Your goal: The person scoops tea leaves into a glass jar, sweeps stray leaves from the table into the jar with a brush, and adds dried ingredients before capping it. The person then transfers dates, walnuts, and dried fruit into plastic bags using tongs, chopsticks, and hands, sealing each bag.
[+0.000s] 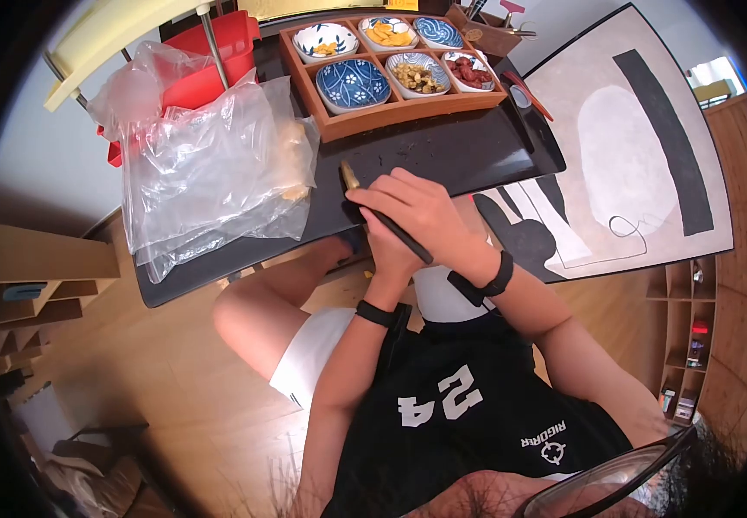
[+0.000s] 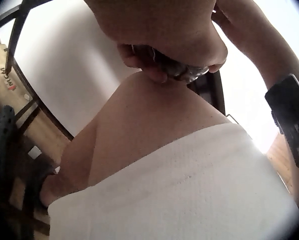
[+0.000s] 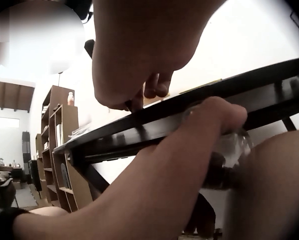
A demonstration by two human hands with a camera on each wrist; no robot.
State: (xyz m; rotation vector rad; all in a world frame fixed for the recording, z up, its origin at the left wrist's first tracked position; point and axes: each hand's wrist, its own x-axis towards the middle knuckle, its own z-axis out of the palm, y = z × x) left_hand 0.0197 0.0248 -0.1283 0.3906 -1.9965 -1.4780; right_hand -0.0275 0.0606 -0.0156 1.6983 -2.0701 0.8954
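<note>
In the head view, my right hand (image 1: 430, 211) grips a slim dark stick (image 1: 401, 235) with a brass-coloured tip (image 1: 350, 176), slanting above the near side of the black table (image 1: 464, 155). Close beneath it, my left hand (image 1: 389, 250) is largely covered by the right one. A clear glass container (image 3: 237, 150) with dark contents is held by the left hand (image 3: 212, 117) in the right wrist view, beside a bare leg. The left wrist view shows curled fingers round this shiny container (image 2: 187, 74), just above the thigh. Right fingers (image 3: 162, 86) are bent over near the table edge.
A wooden tray (image 1: 417, 110) with several patterned bowls stands at the table's far side. To its left lie clear plastic bags (image 1: 209, 164), near a red container (image 1: 218, 43). Dark crumbs are scattered before the tray. An abstract picture (image 1: 624, 155) stands to the right.
</note>
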